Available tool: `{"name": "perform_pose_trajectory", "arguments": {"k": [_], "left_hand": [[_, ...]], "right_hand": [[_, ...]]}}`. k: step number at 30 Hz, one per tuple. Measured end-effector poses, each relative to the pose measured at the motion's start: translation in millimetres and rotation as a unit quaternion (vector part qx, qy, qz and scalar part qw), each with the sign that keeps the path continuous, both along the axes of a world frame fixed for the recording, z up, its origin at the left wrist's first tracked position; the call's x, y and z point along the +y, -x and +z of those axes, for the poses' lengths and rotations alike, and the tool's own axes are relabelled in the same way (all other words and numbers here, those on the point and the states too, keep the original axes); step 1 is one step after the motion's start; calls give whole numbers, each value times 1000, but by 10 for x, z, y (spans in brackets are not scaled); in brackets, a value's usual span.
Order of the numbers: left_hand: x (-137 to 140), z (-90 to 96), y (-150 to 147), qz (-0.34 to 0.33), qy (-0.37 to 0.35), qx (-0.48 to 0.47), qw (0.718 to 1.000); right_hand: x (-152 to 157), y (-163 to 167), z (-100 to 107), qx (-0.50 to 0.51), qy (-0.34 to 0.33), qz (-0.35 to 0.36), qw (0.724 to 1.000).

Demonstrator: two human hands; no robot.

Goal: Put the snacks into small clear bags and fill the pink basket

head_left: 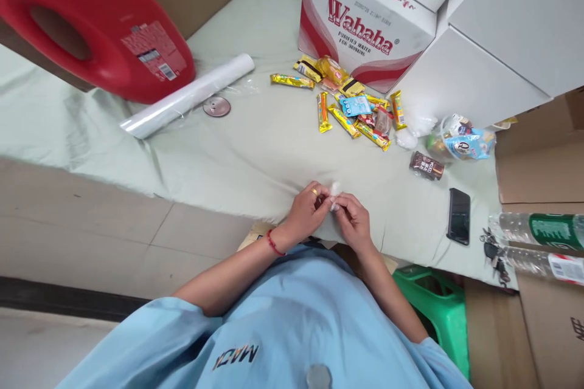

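Close to the front edge of the cloth-covered table, my left hand and my right hand meet fingertip to fingertip. Between them is a small crumpled white plastic piece, partly see-through, pinched by both hands; its lower part is hidden by the fingers. My left hand wears a ring and a red wrist cord. Beyond the hands lies a loose pile of wrapped snacks, mostly yellow, with a blue packet on top. White crumpled plastic lies at the pile's right side.
A clear plastic roll and a round purple-grey disc lie left, by a red jug. A Wahaha carton stands behind. Rightward are a snack tub, brown packet, phone, keys and bottles.
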State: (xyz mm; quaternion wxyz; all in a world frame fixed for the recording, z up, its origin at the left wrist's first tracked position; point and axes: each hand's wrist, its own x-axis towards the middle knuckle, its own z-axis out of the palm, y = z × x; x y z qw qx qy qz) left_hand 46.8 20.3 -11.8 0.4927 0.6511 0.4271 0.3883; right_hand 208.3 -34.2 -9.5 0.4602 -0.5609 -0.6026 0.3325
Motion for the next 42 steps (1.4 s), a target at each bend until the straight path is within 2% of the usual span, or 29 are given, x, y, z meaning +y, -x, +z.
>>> {"name": "perform_pose_trajectory", "arguments": {"k": [6,9,14,21,27,29,33,34,36,39,42], "left_hand": [[-56,-11,13,-17,-33,-25,999],[-53,-38,6,-24,-34,-44,998],[-25,-104,32,-12,30,-103,994],[-8,-53,61,-14,106,-155,982],[22,-30,45,-14,118,-166,979],[14,-43,34,14,111,-171,979],[-67,-48,42,126,95,-142,977],[-92,-33,52,125,110,-136,977],[-126,21,73,68,169,-141,973],[-112,138,86,-23,294,-192,936],[-54,234,73,-37,367,-212,905]], "right_hand": [[10,45,15,99,60,-49,992],[14,24,-2,126,90,-50,987],[9,-69,-44,206,92,-60,972],[-76,-207,22,292,80,-164,939],[-202,-412,90,321,79,-176,927],[-219,-444,98,317,78,-181,928],[-246,-397,133,279,34,-208,937],[-256,-369,145,264,17,-213,940],[-281,-306,165,225,-6,-210,951],[-313,-222,174,160,-9,-183,970],[-324,-168,159,138,-7,-166,976]]}}
